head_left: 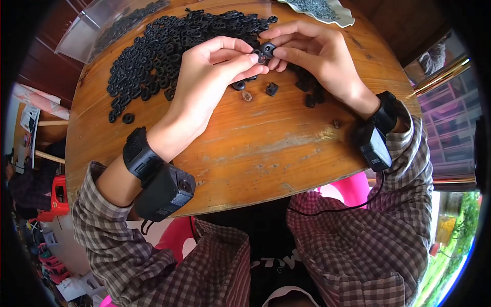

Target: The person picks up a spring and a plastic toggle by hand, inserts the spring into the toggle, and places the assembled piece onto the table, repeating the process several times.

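Above the table's far half, my left hand (217, 64) and my right hand (314, 51) meet at a small black oval part (267, 48) with a round hole in it. Both are closed, pinching it between thumb and fingertips from either side. Its lower left end is partly covered by my left thumb. A big heap of similar black oval parts (158, 59) lies beyond and to the left of my left hand. Just below my fingertips rests a small blocky black piece (272, 89), apart from the heap. More dark pieces (310, 100) lie under my right wrist, partly shaded.
The wooden table (245, 153) has a curved near edge. At the far left stands a clear plastic container (84, 36) with dark parts inside. A wavy-rimmed pale dish (343, 18) of small grey metal pieces sits at the far right. A black cable (332, 211) hangs below my right forearm.
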Available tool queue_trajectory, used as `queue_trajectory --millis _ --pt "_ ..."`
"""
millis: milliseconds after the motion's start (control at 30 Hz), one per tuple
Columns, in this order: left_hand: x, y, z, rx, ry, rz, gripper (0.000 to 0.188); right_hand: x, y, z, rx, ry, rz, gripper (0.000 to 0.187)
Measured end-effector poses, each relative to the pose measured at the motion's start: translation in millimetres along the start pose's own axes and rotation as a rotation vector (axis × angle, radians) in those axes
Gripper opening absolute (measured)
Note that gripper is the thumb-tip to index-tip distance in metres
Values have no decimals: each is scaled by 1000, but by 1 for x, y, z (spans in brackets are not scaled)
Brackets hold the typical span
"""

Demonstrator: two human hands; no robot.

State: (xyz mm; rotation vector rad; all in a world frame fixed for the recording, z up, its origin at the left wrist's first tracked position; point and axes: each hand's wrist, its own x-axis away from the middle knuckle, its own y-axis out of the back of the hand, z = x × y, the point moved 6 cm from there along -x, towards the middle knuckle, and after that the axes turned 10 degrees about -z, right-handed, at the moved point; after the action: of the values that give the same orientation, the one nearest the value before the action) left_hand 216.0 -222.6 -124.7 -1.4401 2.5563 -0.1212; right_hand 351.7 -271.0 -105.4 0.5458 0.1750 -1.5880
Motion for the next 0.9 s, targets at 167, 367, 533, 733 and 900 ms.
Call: queue_trajectory --millis 167,367,533,733,900 --pt "2 0 0 -65 13 80 12 0 -1 1 -32 -21 -23 22" --pt "3 -1 1 -89 43 88 13 0 -2 3 -38 -30 -16 20" --pt "1 -2 -2 -46 20 45 14 -1 0 2 -15 -27 -36 19" --pt "2 -3 -3 -67 7 51 17 0 1 5 -29 -58 -50 20" --pt "3 -5 -2 -60 22 69 17 2 -1 3 3 -72 -4 21"
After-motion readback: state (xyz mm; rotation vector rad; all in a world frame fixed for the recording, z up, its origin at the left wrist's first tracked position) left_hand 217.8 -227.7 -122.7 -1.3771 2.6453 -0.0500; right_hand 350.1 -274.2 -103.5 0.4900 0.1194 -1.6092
